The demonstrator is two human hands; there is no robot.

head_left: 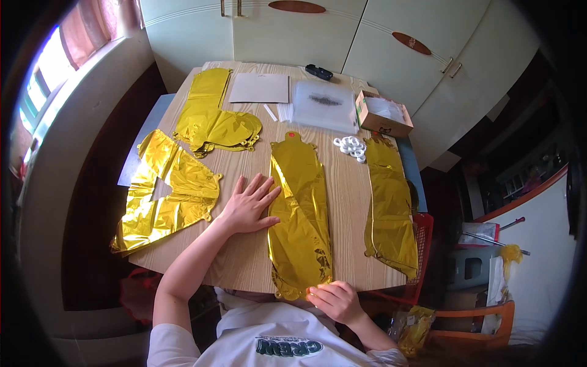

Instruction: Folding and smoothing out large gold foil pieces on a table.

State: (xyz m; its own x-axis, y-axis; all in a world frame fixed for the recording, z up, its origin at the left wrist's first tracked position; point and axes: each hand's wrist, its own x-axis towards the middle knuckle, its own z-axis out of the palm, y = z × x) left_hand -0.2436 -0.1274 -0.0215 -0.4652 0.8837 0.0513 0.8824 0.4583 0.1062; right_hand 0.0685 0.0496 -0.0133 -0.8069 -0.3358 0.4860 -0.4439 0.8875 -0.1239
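A flat gold foil balloon [298, 202], long and creased, lies in the middle of the table, its near end reaching the front edge. My left hand [247, 207] rests with spread fingers on the wood, the fingertips touching the balloon's left edge. At the near right corner, the fingers of my right hand [335, 302] are pinched together on the foil rim. To the left lie an angular gold foil balloon [183, 211] and, farther back, a stack of gold foil balloons [208, 113]. Another gold foil piece [391, 208] runs along the right edge, partly hanging over it.
White ring-shaped rolls [351, 148] sit in a cluster right of centre. Behind them are an open cardboard box [400, 127], clear plastic bags [324, 113], a pale flat card [259, 88], white sticks [284, 112] and a black object [319, 72]. An orange chair [471, 339] stands at right.
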